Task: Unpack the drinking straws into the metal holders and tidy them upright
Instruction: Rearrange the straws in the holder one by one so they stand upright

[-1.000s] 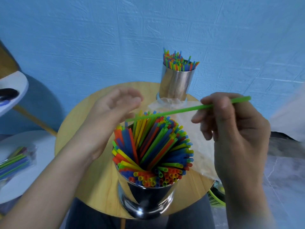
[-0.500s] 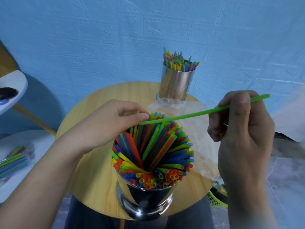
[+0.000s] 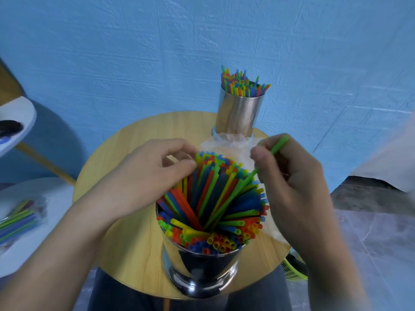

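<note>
Hands: well apart, one on each side of the straw bundle, both forearms entering from the bottom of the frame.

Left hand (image 3: 152, 176): fingers curled, thumb and forefinger tips against the straw tops at the upper-left edge of the bundle. Pinching or only touching: cannot tell.

Right hand (image 3: 292, 182): clamped on one green straw (image 3: 279, 143), pinched between thumb and fingers. The straw slants from upper right down to the left, and its lower end runs in among the bundle.

Bench (image 3: 125, 232): round, wood-grain top, centre of frame.

Near holder (image 3: 202, 270): shiny metal cup, bottom centre, at the bench's near edge. It holds the straws (image 3: 213, 198), densely packed in red, blue, green, yellow and orange. They fan outward and lean rather than stand straight.

Far holder (image 3: 238, 113): metal cylinder at the bench's far edge, upper centre. It is full of mixed-colour straws, roughly upright with uneven tops.

Clear wrapper (image 3: 226, 140): crumpled on the bench between the two holders, touching the base of the far holder.

Left edge of frame: white side bench (image 3: 45, 243) carrying a sealed packet of straws (image 3: 20, 218).
</note>
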`<state>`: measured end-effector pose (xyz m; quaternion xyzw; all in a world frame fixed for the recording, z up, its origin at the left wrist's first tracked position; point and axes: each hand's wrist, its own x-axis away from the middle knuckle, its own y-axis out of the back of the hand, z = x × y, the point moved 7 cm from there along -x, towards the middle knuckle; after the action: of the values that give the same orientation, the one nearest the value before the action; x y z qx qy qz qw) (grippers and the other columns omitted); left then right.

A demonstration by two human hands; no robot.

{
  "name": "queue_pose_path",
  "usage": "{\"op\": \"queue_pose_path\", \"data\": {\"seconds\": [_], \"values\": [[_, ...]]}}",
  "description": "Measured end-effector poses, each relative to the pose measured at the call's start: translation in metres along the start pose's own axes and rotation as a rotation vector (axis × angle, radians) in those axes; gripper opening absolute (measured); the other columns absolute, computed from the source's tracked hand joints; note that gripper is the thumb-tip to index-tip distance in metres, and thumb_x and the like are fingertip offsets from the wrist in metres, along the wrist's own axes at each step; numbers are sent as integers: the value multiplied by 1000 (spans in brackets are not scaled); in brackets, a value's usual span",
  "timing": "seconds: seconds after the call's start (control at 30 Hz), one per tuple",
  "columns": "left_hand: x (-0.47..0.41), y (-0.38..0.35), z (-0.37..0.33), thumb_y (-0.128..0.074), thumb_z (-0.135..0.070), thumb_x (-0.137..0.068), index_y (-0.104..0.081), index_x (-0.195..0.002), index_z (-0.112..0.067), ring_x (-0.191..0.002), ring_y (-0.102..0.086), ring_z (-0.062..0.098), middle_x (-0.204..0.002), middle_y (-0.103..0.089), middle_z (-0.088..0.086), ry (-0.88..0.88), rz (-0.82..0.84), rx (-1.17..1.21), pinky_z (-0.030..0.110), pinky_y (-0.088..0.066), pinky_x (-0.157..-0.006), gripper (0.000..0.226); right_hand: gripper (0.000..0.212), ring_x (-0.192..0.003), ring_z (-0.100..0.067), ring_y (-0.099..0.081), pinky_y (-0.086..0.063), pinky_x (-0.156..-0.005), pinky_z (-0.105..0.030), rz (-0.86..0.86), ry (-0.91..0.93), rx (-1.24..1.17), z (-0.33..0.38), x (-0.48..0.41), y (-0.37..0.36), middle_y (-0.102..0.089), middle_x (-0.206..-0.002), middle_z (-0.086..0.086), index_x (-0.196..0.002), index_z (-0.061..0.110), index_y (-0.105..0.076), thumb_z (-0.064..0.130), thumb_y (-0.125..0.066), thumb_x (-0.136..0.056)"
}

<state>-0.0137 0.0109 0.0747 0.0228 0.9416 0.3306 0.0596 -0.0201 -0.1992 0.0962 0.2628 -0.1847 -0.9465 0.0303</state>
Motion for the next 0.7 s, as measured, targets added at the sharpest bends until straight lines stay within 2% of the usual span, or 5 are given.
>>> {"op": "queue_pose_path", "data": {"seconds": [0.17, 0.33, 0.5, 0.63, 0.7], "values": [[-4, -5, -8, -64, -32, -96, -76, -102, -40, -78, -72, 2, -87, -73, -19, -11, 47, 133, 17, -55, -63, 16, 11, -65, -8, -52, -48, -59, -32, 180, -86, 76, -10, 1, -11, -54, -70, 12, -98, 39, -69, 43, -66, -88], [-9, -6, -6, -68, -37, -91, -78, -99, -41, -75, -74, 22, -84, -73, 3, 1, 33, 170, 39, -60, -70, 13, 28, -94, -5, -65, -52, -73, -27, 152, -30, 130, -9, -1, -11, -67, -92, 18, -98, 36, -75, 46, -50, -102], [-10, -5, -7, -73, -36, -85, -78, -91, -38, -62, -66, 6, -69, -69, -6, -8, -7, 241, 19, -51, -57, 8, 12, -73, -17, -60, -52, -66, -44, 151, -40, 74, -9, 0, -12, -63, -79, 3, -96, 38, -71, 39, -59, -98], [-11, -5, -8, -83, -40, -80, -77, -91, -31, -88, -68, 34, -91, -75, -4, -40, -18, 284, 46, -57, -85, 16, 13, -70, -19, -56, -49, -63, -42, 152, -27, 59, -5, 0, -12, -60, -78, -1, -94, 39, -70, 41, -57, -95], [-10, -3, -13, -83, -42, -76, -77, -89, -30, -87, -68, 30, -90, -75, -4, -58, -34, 311, 44, -54, -86, 20, 14, -70, -19, -57, -50, -62, -41, 153, -22, 65, -5, 1, -12, -60, -78, 1, -95, 39, -70, 43, -56, -96]]}}
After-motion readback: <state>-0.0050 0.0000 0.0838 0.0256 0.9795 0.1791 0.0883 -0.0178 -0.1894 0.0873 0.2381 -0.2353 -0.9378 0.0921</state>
